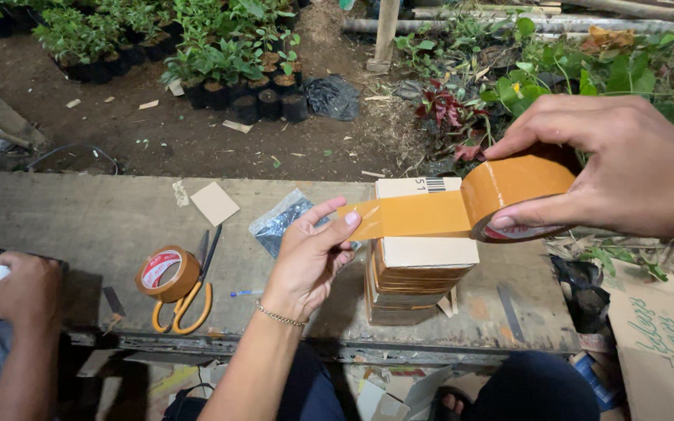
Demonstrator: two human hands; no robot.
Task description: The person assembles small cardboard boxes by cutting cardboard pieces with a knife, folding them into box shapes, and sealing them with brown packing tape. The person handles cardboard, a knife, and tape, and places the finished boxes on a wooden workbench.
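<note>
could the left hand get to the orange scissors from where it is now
Probably yes, but not freely: the left hand is pinching the tape end. The scissors lie uncovered on the bench beside a spare tape roll, nothing between.

Worn wooden bench (79, 214); dirt ground (196, 132); potted seedlings (228, 70) behind.
</note>
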